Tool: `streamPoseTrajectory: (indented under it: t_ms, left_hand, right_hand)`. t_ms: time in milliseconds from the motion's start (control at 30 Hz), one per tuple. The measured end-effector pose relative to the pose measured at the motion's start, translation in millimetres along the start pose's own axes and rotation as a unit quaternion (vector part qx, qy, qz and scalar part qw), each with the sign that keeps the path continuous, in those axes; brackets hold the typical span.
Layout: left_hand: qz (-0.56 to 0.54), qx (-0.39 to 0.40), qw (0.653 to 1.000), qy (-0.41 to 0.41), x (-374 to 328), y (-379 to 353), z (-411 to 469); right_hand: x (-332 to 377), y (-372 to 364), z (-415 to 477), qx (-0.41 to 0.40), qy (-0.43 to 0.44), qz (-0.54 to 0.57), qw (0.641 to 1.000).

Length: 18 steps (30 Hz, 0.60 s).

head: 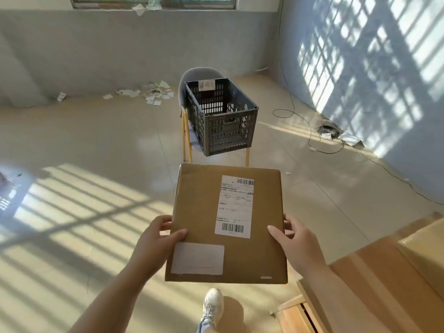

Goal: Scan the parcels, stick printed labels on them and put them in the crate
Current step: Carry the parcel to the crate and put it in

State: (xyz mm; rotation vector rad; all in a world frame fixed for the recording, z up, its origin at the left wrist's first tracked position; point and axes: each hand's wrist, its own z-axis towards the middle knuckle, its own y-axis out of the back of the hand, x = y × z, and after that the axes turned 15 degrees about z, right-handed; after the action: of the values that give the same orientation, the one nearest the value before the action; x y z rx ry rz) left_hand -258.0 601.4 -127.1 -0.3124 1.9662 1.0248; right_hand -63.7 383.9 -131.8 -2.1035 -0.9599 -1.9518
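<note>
Flat brown cardboard parcel (225, 224) held in the air at frame centre, slightly low, top face up toward the camera. Left hand (156, 239) grips its 9 o'clock edge, thumb lying on top, fingers curled under. Right hand (295, 239) grips the 3 o'clock edge the same way, thumb on top, fingers wrapped round the side. Both forearms come in from the bottom of the frame.

Printed label (235, 206) with barcodes is stuck on the parcel's upper right part, toward 1 o'clock of the top face. Blank white sticker (198, 258) is at 7 o'clock of the top face, near the left thumb, not touching it.

Dark slatted plastic crate (221, 116) is at 12 o'clock from the parcel, well apart, resting on a grey chair (199, 73) with yellow legs. Nothing visible inside it from this angle. Handwritten paper note (206, 85) on the crate's far wall.

Paper scraps (149, 92) on the floor at 10 o'clock, along the wall. Black cables (324, 131) on the floor at 2 o'clock. White shoe (212, 306) at 6 o'clock, below the parcel. Brown cardboard boxes (384, 272) at 4 o'clock, just beside the right forearm. Striped sunlight on the tiled floor (96, 145) and the right wall.
</note>
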Motion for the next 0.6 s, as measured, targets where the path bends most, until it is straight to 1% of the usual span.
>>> streamPoseTrajectory:
  t_ms: [200,433,600]
  left_hand:
    - [-0.021,-0.015,1.000,0.010,-43.3,32.9,127.1]
    - [-0.066,-0.015,0.997,0.038,-64.1,49.6,234.5]
    - [-0.082,-0.033,0.996,0.028,-84.4,58.7,322.8]
  right_hand:
    - [52.7,-42.3,131.7,0.018,0.003,0.020,1.000]
    - [100.2,-74.7,244.4,0.032,0.014,-0.006,0.999]
    - [121.5,-98.2,329.3,0.030,0.013,-0.016,0.999]
